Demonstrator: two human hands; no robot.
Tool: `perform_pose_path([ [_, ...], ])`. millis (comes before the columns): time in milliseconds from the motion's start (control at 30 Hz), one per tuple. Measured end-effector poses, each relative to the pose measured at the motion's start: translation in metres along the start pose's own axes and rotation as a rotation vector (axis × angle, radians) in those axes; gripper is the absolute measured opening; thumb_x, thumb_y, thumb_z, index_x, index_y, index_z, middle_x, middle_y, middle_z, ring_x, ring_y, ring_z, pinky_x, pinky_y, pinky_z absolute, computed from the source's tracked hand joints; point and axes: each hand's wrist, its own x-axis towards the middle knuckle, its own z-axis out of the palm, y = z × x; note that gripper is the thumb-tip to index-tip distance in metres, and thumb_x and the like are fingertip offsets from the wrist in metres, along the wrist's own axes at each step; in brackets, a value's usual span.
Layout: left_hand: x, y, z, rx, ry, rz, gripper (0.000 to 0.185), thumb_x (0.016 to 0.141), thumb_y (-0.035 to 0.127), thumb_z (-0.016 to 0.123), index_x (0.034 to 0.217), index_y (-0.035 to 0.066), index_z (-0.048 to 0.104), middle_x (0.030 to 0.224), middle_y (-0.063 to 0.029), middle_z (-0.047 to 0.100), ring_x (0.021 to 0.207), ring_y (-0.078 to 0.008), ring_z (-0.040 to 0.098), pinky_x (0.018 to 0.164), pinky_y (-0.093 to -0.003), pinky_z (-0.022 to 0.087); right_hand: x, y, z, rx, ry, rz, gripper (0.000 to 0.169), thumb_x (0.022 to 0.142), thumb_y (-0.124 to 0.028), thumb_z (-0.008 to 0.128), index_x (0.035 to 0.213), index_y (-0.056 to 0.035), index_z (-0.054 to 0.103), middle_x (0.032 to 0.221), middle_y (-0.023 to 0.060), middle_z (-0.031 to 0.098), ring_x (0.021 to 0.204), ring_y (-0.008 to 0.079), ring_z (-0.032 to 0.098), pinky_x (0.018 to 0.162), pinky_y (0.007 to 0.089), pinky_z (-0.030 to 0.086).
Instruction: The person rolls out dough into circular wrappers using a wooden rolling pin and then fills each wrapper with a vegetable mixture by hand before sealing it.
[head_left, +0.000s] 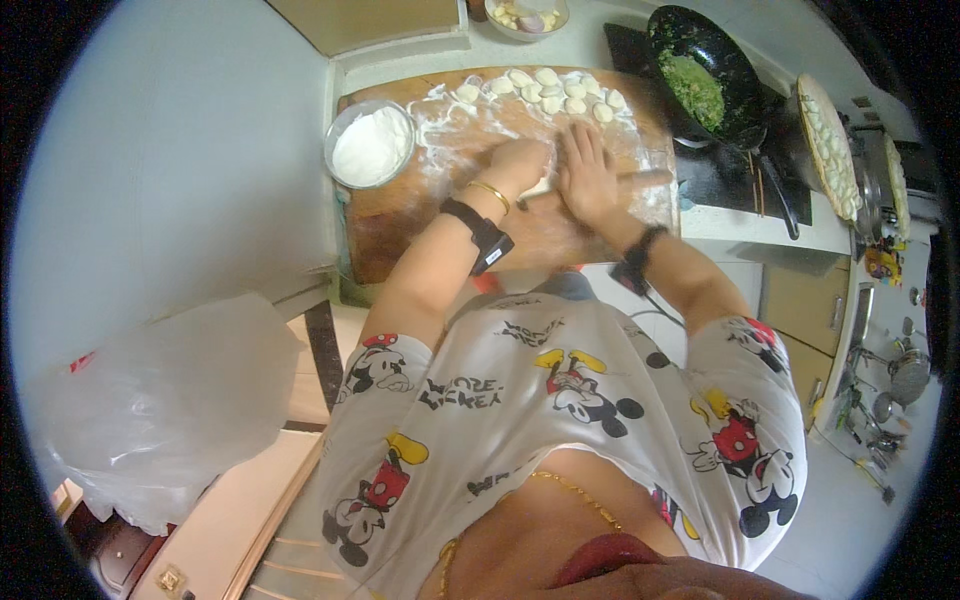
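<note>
On a floured wooden board (465, 225), my left hand (520, 166) is curled at the edge of a flat piece of pale dough (537, 187); whether its fingers grip the dough is hidden. Just to the right, my right hand (589, 169) lies palm down with its fingers extended over a wooden rolling pin (646, 178), whose end sticks out to the right; the rest is mostly covered. Several small round dough pieces (550, 90) lie along the far side of the board. A glass bowl of white flour (371, 144) stands at the board's left corner.
Right of the board, a black wok (694, 79) with chopped green food sits on the stove (784, 187), near a pair of chopsticks (758, 187). Farther right is a round tray of dumplings (829, 150). A bowl (527, 19) stands behind the board. A wall (187, 150) rises at left.
</note>
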Motion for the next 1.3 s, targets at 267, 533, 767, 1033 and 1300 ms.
perform_pose_path([
  [267, -0.023, -0.003, -0.010, -0.094, -0.048, -0.012, 0.017, 0.075, 0.008, 0.067, 0.089, 0.000, 0.063, 0.093, -0.0237, 0.065, 0.089, -0.0392, 0.063, 0.076, -0.0449, 0.051, -0.009, 0.002, -0.006, -0.082, 0.072, -0.119, 0.054, 0.088, -0.023, 0.047, 0.137, -0.0030, 0.038, 0.148, 0.0151, 0.032, 0.138, 0.0311, 0.028, 0.107, 0.0525, 0.027],
  [533, -0.034, -0.026, -0.001, -0.330, 0.206, 0.142, 0.023, 0.079, 0.008, 0.062, 0.102, 0.004, 0.066, 0.094, -0.0210, 0.066, 0.091, -0.0344, 0.064, 0.082, -0.0428, 0.050, -0.044, 0.002, -0.007, 0.005, 0.130, -0.153, 0.055, 0.088, -0.028, 0.054, 0.137, -0.0076, 0.040, 0.140, 0.0155, 0.040, 0.120, 0.0315, 0.042, 0.098, 0.0490, 0.034],
  [767, -0.002, -0.079, -0.036, 0.262, 0.619, -0.137, 0.020, 0.080, 0.006, 0.056, 0.098, 0.000, 0.064, 0.104, -0.0190, 0.059, 0.098, -0.0367, 0.057, 0.087, -0.0431, 0.047, -0.070, 0.024, -0.017, 0.097, 0.051, -0.162, 0.057, 0.087, -0.028, 0.058, 0.138, -0.0079, 0.040, 0.109, 0.0146, 0.052, 0.100, 0.0315, 0.050, 0.087, 0.0454, 0.038],
  [1033, 0.007, -0.031, -0.001, 0.234, 0.259, 0.082, 0.014, 0.077, 0.011, 0.063, 0.085, -0.001, 0.065, 0.099, -0.0208, 0.060, 0.093, -0.0360, 0.058, 0.083, -0.0439, 0.048, -0.032, 0.050, -0.015, 0.065, 0.142, 0.004, 0.042, 0.081, -0.015, 0.054, 0.121, -0.0031, 0.049, 0.102, 0.0169, 0.056, 0.098, 0.0356, 0.053, 0.081, 0.0467, 0.041],
  [1300, 0.007, 0.030, 0.001, -0.098, 0.028, 0.233, 0.007, 0.079, 0.008, 0.058, 0.079, 0.003, 0.062, 0.079, -0.0174, 0.063, 0.074, -0.0330, 0.062, 0.067, -0.0432, 0.049, 0.021, 0.051, -0.010, 0.099, 0.229, -0.018, 0.019, 0.082, -0.014, 0.050, 0.097, -0.0017, 0.052, 0.095, 0.0213, 0.056, 0.093, 0.0409, 0.054, 0.081, 0.0500, 0.043],
])
